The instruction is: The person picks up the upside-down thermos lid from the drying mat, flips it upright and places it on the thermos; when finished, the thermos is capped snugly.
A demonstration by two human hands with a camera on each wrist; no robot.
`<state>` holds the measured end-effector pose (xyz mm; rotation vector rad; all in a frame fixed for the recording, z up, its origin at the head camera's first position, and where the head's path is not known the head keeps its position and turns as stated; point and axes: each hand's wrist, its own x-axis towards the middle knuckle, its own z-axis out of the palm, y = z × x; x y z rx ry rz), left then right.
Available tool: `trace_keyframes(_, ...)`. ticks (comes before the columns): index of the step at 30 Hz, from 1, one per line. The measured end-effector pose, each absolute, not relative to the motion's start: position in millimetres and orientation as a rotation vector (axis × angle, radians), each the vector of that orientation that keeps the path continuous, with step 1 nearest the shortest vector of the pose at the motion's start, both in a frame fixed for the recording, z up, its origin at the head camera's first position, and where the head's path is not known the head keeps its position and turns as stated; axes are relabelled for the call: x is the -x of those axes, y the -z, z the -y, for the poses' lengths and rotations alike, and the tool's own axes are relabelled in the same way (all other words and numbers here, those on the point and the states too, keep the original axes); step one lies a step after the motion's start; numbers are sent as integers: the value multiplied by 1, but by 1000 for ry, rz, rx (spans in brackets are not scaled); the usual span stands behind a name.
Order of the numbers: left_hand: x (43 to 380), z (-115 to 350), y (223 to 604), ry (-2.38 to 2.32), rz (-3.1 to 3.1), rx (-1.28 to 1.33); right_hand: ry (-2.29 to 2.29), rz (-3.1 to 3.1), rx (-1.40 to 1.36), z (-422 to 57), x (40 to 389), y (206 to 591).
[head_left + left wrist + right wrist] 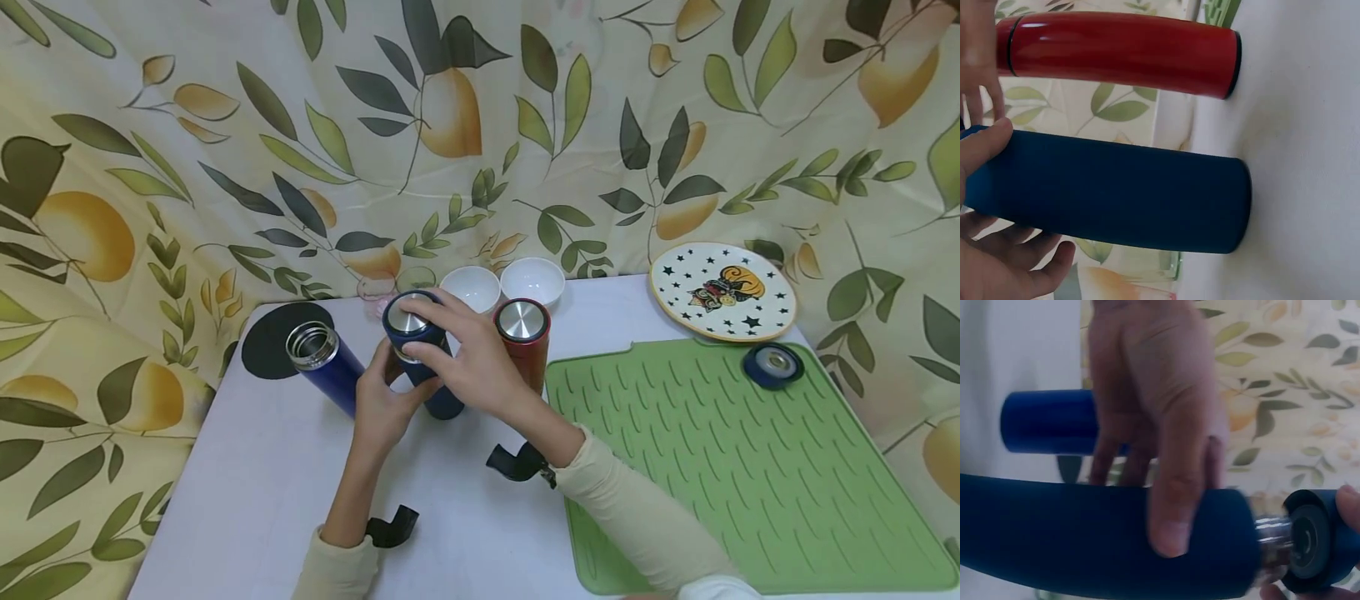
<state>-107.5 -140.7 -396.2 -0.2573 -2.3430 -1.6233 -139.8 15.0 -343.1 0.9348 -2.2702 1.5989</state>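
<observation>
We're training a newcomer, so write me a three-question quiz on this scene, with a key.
1. True or false: the red flask stands open at the top.

2. What does the right hand hold?
A) a white bowl
B) a flask lid
C) the star-patterned plate

3. Fill in the colour: the second blue lid lies on the ____ mat.

Key:
1. False; it is capped.
2. B
3. green
</observation>
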Motion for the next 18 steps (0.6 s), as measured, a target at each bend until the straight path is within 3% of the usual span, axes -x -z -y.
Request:
trace_keyframes(8, 109, 148, 400, 1674, 2381, 281, -1627, 2310, -960, -11, 149, 354)
trace_keyframes(18, 123, 162, 432, 1736, 2398, 243, -1633, 2367, -1000, -10, 155, 368)
